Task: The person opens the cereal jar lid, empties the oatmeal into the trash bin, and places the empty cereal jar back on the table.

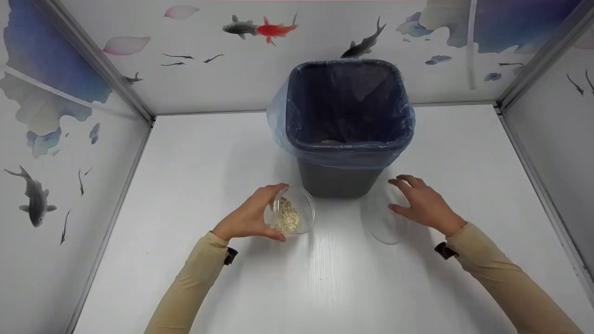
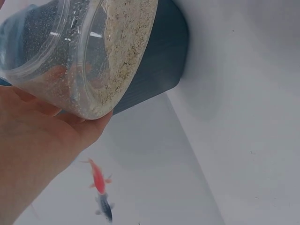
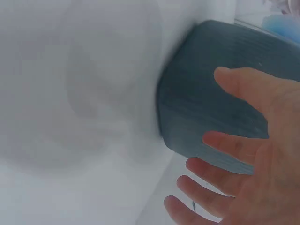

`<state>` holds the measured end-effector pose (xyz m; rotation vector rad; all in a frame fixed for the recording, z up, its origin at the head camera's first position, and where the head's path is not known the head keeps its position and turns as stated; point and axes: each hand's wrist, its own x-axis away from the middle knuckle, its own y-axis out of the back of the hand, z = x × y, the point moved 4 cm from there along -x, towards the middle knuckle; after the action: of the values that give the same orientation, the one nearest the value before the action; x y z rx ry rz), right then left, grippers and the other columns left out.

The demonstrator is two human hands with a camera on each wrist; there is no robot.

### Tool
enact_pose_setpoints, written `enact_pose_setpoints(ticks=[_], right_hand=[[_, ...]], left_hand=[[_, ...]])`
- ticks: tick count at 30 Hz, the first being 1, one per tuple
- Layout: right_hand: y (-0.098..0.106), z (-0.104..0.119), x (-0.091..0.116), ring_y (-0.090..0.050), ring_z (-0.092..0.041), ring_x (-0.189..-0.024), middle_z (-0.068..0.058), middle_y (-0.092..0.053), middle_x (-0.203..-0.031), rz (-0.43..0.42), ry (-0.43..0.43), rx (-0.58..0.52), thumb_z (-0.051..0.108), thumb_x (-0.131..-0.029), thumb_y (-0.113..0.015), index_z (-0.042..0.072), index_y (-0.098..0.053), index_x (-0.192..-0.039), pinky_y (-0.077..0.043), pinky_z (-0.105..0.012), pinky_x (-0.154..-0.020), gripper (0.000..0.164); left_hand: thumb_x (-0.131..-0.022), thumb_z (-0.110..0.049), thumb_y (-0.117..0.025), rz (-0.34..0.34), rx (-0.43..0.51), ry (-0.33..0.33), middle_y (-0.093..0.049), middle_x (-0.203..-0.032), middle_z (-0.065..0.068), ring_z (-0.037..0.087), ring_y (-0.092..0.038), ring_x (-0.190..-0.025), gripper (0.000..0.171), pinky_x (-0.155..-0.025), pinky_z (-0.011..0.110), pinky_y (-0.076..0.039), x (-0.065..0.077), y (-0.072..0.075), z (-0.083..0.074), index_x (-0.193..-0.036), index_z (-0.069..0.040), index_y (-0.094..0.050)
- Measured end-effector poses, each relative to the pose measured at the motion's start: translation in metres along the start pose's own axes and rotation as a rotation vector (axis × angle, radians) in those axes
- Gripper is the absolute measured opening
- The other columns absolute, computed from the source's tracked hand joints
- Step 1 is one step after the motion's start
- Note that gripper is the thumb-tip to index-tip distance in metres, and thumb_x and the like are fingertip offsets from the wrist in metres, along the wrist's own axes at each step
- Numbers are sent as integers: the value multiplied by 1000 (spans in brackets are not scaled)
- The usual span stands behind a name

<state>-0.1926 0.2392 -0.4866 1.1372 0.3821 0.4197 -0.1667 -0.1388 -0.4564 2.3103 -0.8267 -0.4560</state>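
Observation:
My left hand (image 1: pixel 253 215) grips a clear round plastic tub (image 1: pixel 304 211) above the table, thumb on the near side and fingers on the far side. Pale flaky bits (image 2: pixel 129 44) lie heaped inside the tilted tub; what they are I cannot tell. On the right, my right hand (image 1: pixel 427 208) hovers with fingers spread and holds nothing. Beneath and beside it a clear round lid (image 1: pixel 390 235) lies flat on the table. In the right wrist view the thumb and fingers of the right hand (image 3: pixel 267 154) stand apart in front of the bin.
A dark grey trash bin (image 1: pixel 341 178) lined with a blue plastic bag (image 1: pixel 278 116) stands at the back middle of the white table (image 1: pixel 195 153), beyond both hands. White panels (image 1: pixel 195 88) printed with fish enclose the back and sides.

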Motion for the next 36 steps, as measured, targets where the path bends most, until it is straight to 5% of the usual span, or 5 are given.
enact_pose_setpoints(ticks=[15,20,24,29,36], right_hand=[[105,-2,-29,-57,-42,-103,-26,-61,-113,-227,1,-132,3,-91,-64,-8,-61,-116,-45,-57,-85,28],[135,2,-45,-61,-36,-99,-23,-64,-109,-283,28,-174,2,-92,-61,-7,-63,-113,-50,-39,-86,23],[153,7,-58,-64,-28,-98,-18,-66,-107,-277,-5,-195,8,-95,-59,-4,-66,-111,-46,-14,-81,21],[169,13,-74,-62,-9,-93,-17,-67,-106,-240,-58,-211,17,-98,-56,-2,-67,-112,-41,-7,-75,26],[183,20,-97,-63,-36,-95,-22,-66,-106,-100,-94,-163,28,-99,-53,-4,-66,-114,-48,-32,-79,37]], left_hand=[[-58,-34,-94,-6,12,31,-42,-141,16,31,-37,-129,113,-105,49,-32,8,0,8,-146,3,-32],[-59,-35,-93,-34,17,44,-42,-141,15,30,-38,-128,112,-105,50,-33,14,2,12,-146,2,-33],[-58,-38,-93,-47,19,71,-43,-140,14,28,-39,-126,113,-104,49,-34,19,2,16,-146,0,-33],[-59,-35,-93,-52,41,110,-43,-139,15,31,-40,-125,112,-102,49,-35,25,0,20,-146,0,-33],[-60,-30,-94,-54,55,128,-42,-140,19,33,-40,-125,111,-101,53,-36,33,-4,25,-146,1,-32]])
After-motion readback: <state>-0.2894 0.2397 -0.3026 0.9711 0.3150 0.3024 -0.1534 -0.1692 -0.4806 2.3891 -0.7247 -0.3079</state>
